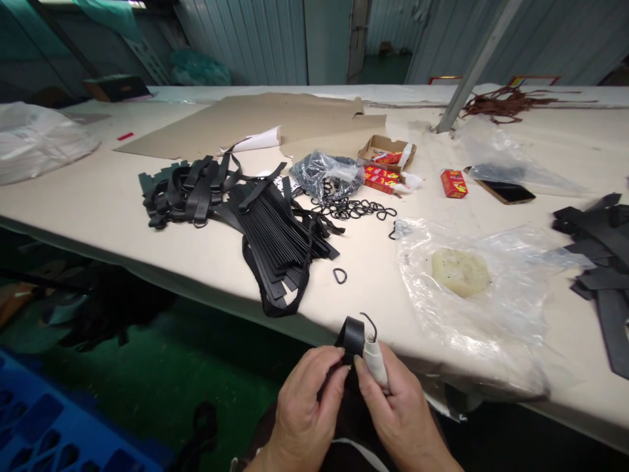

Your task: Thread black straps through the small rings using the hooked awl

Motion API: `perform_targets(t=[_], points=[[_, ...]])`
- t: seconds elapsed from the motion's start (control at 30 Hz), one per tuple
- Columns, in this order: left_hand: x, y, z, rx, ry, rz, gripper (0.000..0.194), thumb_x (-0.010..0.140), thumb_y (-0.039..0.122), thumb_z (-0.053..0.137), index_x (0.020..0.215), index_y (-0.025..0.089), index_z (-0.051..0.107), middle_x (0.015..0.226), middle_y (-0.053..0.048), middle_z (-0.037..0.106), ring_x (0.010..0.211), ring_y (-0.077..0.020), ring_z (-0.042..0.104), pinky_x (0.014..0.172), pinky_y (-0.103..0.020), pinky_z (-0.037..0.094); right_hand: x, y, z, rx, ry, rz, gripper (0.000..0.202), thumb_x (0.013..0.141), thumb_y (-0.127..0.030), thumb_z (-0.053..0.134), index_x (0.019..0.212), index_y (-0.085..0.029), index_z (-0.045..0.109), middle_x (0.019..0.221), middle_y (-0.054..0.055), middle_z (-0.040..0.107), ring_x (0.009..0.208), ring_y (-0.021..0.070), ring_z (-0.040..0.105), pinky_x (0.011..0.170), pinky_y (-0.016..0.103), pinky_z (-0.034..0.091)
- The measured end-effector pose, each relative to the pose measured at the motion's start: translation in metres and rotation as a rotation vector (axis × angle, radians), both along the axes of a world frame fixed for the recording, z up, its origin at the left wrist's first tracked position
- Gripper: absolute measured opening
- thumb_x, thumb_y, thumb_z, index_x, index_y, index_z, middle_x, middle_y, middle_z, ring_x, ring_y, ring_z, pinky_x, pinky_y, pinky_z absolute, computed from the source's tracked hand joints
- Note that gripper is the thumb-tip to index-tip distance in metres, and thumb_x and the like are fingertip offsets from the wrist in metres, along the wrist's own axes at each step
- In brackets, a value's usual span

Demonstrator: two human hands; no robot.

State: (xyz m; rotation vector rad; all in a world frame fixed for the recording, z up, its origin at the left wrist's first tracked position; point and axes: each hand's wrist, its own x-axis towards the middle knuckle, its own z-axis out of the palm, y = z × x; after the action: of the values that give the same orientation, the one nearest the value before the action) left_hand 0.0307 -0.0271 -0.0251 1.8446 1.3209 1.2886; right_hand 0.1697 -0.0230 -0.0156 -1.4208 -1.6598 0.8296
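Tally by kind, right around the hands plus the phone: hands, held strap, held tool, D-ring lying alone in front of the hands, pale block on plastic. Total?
Hands (left hand, right hand): 2
Black strap, bent over: 1
Hooked tool: 1
D-ring: 1
Pale block: 1
Phone: 1
Total: 7

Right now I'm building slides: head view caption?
Left hand pinches a black strap; right hand touches it, holding a hooked tool.

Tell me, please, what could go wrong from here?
The thin curved tip of the white-handled tool in the right hand might scratch the looped black leather-like strap or catch the left hand. The black D-shaped ring, alone near the edge of the cream table, could be knocked off.
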Motion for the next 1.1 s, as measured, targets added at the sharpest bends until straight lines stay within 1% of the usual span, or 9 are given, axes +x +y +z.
perform_targets(t=[0.1, 0.2, 0.27, 0.37, 0.47, 0.57, 0.77, 0.9, 1.1], points=[[0.001, -0.001, 0.001, -0.097, -0.043, 0.010, 0.025, 0.080, 0.006, 0.054, 0.100, 0.023, 0.058, 0.091, -0.002, 0.065, 0.083, -0.0143, 0.062, 0.078, -0.020, 0.047, -0.001, -0.001, -0.001, 0.062, -0.014, 0.028, 0.015, 0.087, -0.019, 0.039, 0.076, -0.018, 0.049, 0.064, 0.000, 0.052, 0.056, 0.0123, 0.049, 0.053, 0.021, 0.041], [0.001, 0.002, 0.007, -0.338, -0.146, 0.002, 0.012, 0.082, 0.013, 0.053, 0.088, 0.022, 0.059, 0.082, 0.000, 0.062, 0.078, -0.0147, 0.059, 0.072, -0.021, 0.046, -0.001, -0.002, -0.002, 0.105, -0.047, 0.054, 0.015, 0.086, -0.017, 0.039, 0.075, -0.018, 0.049, 0.063, 0.000, 0.050, 0.055, 0.0122, 0.048, 0.051, 0.021, 0.039], [0.000, 0.005, 0.012, -0.523, -0.241, -0.036, 0.004, 0.082, 0.019, 0.053, 0.081, 0.020, 0.056, 0.078, 0.000, 0.058, 0.075, -0.0150, 0.056, 0.069, -0.022, 0.045, 0.000, -0.002, -0.001, 0.117, -0.071, 0.062, 0.016, 0.086, -0.016, 0.038, 0.074, -0.018, 0.047, 0.062, -0.001, 0.048, 0.053, 0.0119, 0.047, 0.050, 0.021, 0.038], [-0.001, 0.009, 0.018, -0.701, -0.341, -0.096, 0.009, 0.081, 0.025, 0.054, 0.074, 0.019, 0.053, 0.072, 0.001, 0.053, 0.070, -0.0141, 0.050, 0.064, -0.023, 0.042, 0.001, -0.002, -0.001, 0.140, -0.108, 0.083, 0.016, 0.085, -0.014, 0.037, 0.071, -0.019, 0.044, 0.060, -0.002, 0.045, 0.050, 0.0111, 0.044, 0.047, 0.021, 0.035], [0.000, 0.008, 0.020, -0.724, -0.345, -0.096, 0.012, 0.080, 0.027, 0.053, 0.073, 0.018, 0.051, 0.071, 0.001, 0.050, 0.068, -0.0139, 0.046, 0.063, -0.023, 0.040, 0.001, -0.002, -0.002, 0.154, -0.137, 0.089, 0.016, 0.082, -0.013, 0.038, 0.068, -0.020, 0.040, 0.058, -0.004, 0.042, 0.048, 0.0108, 0.042, 0.046, 0.021, 0.033], [0.002, 0.006, 0.019, -0.720, -0.332, -0.073, 0.013, 0.080, 0.028, 0.052, 0.073, 0.018, 0.050, 0.070, 0.001, 0.048, 0.067, -0.0141, 0.044, 0.061, -0.024, 0.038, 0.000, -0.001, -0.004, 0.107, -0.106, 0.070, 0.016, 0.082, -0.014, 0.038, 0.068, -0.020, 0.041, 0.059, -0.003, 0.043, 0.050, 0.0115, 0.043, 0.047, 0.021, 0.034], [0.003, 0.009, 0.024, -0.757, -0.374, -0.083, 0.016, 0.078, 0.029, 0.053, 0.070, 0.017, 0.047, 0.064, 0.003, 0.042, 0.060, -0.0117, 0.038, 0.056, -0.022, 0.034, 0.000, 0.001, 0.003, -0.126, 0.077, 0.052, 0.019, 0.086, -0.025, 0.038, 0.070, -0.019, 0.044, 0.064, 0.000, 0.047, 0.059, 0.0136, 0.046, 0.053, 0.023, 0.037], [0.001, 0.013, 0.026, -0.847, -0.486, -0.094, 0.019, 0.077, 0.031, 0.058, 0.069, 0.016, 0.048, 0.063, 0.004, 0.042, 0.060, -0.0104, 0.035, 0.055, -0.021, 0.032, 0.005, 0.008, 0.013, -0.294, 0.206, 0.118, 0.025, 0.086, -0.034, 0.041, 0.066, -0.019, 0.042, 0.062, -0.003, 0.041, 0.057, 0.0122, 0.040, 0.052, 0.022, 0.036], [-0.001, 0.014, 0.032, -0.847, -0.541, -0.050, 0.019, 0.074, 0.030, 0.063, 0.069, 0.016, 0.051, 0.061, 0.005, 0.043, 0.059, -0.0096, 0.038, 0.055, -0.019, 0.033, 0.015, 0.007, 0.018, -0.436, 0.312, 0.153, 0.030, 0.088, -0.041, 0.042, 0.069, -0.018, 0.045, 0.059, -0.005, 0.035, 0.053, 0.0104, 0.031, 0.048, 0.021, 0.031]])
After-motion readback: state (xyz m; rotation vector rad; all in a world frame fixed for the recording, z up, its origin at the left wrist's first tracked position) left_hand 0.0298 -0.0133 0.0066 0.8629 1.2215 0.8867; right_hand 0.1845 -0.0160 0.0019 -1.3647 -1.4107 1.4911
